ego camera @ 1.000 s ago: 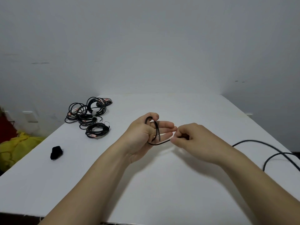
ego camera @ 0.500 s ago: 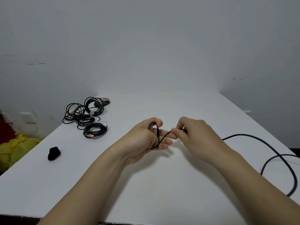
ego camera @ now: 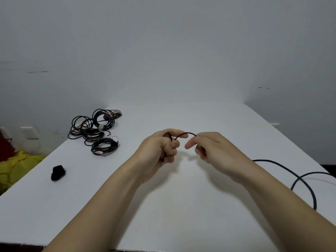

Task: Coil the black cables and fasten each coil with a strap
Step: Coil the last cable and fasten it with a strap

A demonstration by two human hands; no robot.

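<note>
Over the near half of the white table (ego camera: 181, 215), both forearms are held off the surface, with the hands meeting mid-table. This is judged to let the loops hang free rather than drag on the top.

The left hand (ego camera: 160, 150) is curled tight round a few small turns of the black cable (ego camera: 187, 134), with the thumb laid on top as a clamp so the turns can't spring apart. A short arc is bridged across to the right hand (ego camera: 214, 151), where it is pinched in curled fingers. The index tip is motion-blurred, so its exact lay can't be read. A feed role is assumed for the right hand.

The rest of the cable is trailed off to the right, looped loosely on the table and run past its edge. The coil is therefore judged early-stage. The cable is thin and round, with a matte jacket, and is springy enough to hold a curve.

Further left, a small crumpled black lump (ego camera: 57, 172) is parked; whether it is a strap can't be told. Beyond it, finished coils (ego camera: 94, 128) are piled near the far left corner, banded with pale wraps and set clear of the working zone. Yellow fabric (ego camera: 20, 166) is seen below the table edge, and a plain grey wall behind.
</note>
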